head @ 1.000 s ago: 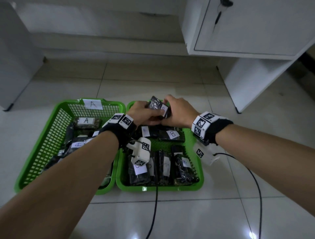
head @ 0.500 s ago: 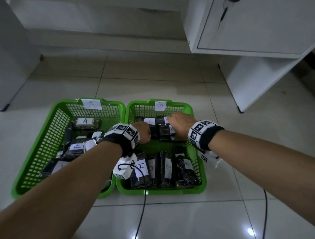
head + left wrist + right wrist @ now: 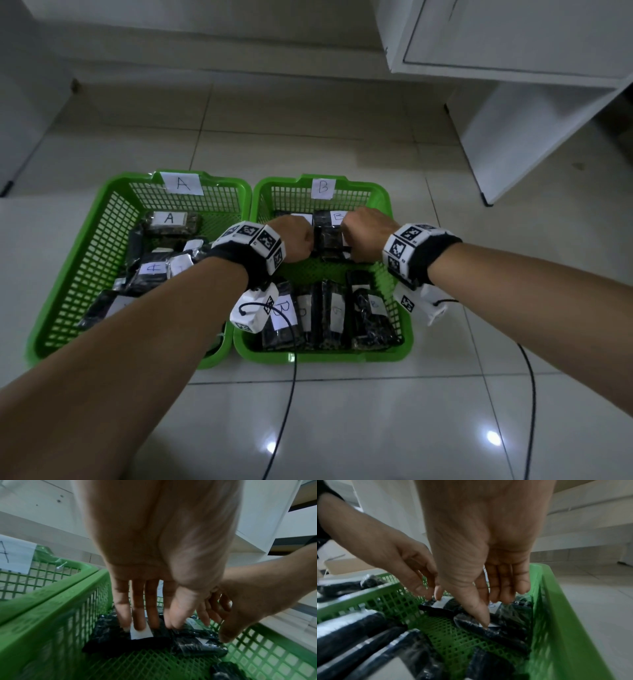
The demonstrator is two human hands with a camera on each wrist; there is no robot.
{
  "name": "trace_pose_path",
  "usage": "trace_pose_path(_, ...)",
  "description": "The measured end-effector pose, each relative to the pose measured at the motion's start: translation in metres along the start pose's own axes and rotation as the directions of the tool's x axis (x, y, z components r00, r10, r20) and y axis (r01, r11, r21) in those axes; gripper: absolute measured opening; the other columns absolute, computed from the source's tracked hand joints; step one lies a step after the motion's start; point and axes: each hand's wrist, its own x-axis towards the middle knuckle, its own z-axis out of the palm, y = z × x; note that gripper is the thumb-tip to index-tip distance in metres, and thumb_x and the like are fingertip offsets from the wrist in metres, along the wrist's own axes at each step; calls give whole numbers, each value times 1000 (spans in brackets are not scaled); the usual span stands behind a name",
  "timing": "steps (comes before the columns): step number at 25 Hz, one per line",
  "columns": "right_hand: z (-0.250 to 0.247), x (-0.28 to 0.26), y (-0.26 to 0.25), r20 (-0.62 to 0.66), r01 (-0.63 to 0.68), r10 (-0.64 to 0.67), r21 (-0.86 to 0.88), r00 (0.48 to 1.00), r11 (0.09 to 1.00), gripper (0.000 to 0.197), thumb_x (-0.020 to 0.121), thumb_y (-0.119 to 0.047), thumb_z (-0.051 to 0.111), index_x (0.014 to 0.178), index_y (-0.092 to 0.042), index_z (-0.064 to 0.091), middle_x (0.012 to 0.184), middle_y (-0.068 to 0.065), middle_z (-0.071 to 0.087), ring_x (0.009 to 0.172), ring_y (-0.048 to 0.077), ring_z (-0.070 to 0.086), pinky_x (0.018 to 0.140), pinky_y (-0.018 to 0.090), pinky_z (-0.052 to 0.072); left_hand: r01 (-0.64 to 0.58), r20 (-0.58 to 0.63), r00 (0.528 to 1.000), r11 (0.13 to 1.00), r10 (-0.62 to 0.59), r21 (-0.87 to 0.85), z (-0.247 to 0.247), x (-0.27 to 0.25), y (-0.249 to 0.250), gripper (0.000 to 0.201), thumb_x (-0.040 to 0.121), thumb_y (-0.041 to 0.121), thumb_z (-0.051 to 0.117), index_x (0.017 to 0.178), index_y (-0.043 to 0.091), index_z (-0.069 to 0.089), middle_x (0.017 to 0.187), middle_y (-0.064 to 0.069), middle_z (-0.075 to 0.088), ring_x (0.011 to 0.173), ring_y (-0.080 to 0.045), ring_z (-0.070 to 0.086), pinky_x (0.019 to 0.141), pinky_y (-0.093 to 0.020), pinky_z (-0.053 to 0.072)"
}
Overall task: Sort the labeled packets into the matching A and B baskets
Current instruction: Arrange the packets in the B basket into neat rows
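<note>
Over the far end of basket B [image 3: 388, 202], our left hand [image 3: 295, 240] and right hand [image 3: 366, 236], fingers straight, pressing down dark labelled packets [image 3: 329, 233], gripping nothing, basket A [image 3: 102, 219] alongside.

a pale glossy tiled floor [image 3: 342, 411] fills the head view, with dark grout lines crossing it and two bright light spots reflected at about 6 and 5 o'clock. a white cabinet [image 3: 513, 41] stands at 1 o'clock, its door shut, with an open white shelf bay [image 3: 534, 130] just below it, reaching the floor. a white panel [image 3: 24, 85] stands at 10 o'clock. a low step or ledge [image 3: 212, 48] runs along the far edge at 12 o'clock. two thin black cables [image 3: 287, 394] trail over the tiles toward 6 and 5 o'clock.
</note>
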Motion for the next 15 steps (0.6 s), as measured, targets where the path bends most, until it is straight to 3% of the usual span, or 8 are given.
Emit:
trace_pose_path(1, 2, -5, -4, 51, 21, -23, 41, 998, 999, 14, 74, -14, 82, 78, -14, 69, 85, 6, 69, 87, 28, 69, 75, 35, 57, -20, 49, 999, 999, 22, -33, 2, 1, 3, 24, 89, 24, 62, 107, 15, 74, 115, -5, 70, 105, -23, 64, 93, -35, 53)
trace_pose_path(4, 16, -17, -12, 326, 52, -102, 159, 940, 986, 37, 74, -26, 87, 105, -9, 77, 103, 5, 75, 95, 24, 68, 86, 35, 57, -77, 267, 960, 997, 79, -19, 13, 2, 13, 22, 83, 32, 73, 101, 20, 78, 102, 4, 74, 96, -15, 67, 91, -33, 54)
trace_pose_path(6, 24, -23, -16, 320, 66, -141, 232, 937, 971, 33, 79, -26, 84, 101, -3, 75, 100, 10, 75, 91, 26, 68, 83, 32, 55, -105, 302, 948, 995, 98, 7, 19, 2, 15, 25, 80, 34, 76, 99, 19, 77, 97, 4, 74, 93, -15, 67, 87, -29, 53)
trace_pose_path(8, 25, -26, -13, 224, 69, -146, 318, 963, 945, 17, 83, -17, 79, 95, -5, 75, 90, 6, 72, 84, 23, 65, 72, 25, 51, -109, 276, 955, 994, 110, -20, 19, -1, 14, 29, 79, 37, 78, 101, 19, 75, 98, 4, 73, 94, -14, 66, 85, -27, 51)
trace_pose_path(10, 19, -30, -6, 228, -26, -99, 490, 969, 871, 4, 90, -5, 68, 90, -8, 72, 82, 3, 69, 78, 23, 66, 61, 21, 52, -84, 265, 958, 992, 106, -94, 19, -5, 13, 38, 77, 43, 80, 106, 21, 71, 102, 6, 70, 96, -12, 64, 89, -29, 51)
trace_pose_path(11, 16, -33, -2, 264, -88, -78, 564, 962, 821, 9, 92, 0, 65, 90, -8, 69, 83, 5, 70, 77, 25, 68, 59, 23, 56, -81, 262, 958, 988, 115, -134, 19, -9, 14, 41, 76, 46, 80, 107, 22, 70, 103, 6, 69, 97, -11, 64, 89, -30, 51)
trace_pose_path(15, 15, -43, 1, 304, -244, -14, 788, 952, 565, 16, 89, 12, 66, 95, -3, 67, 103, 24, 72, 85, 35, 73, 74, 34, 64, -112, 203, 964, 954, 173, -280, 22, -18, 22, 37, 80, 45, 77, 109, 22, 72, 100, 8, 71, 93, -9, 65, 87, -28, 50)
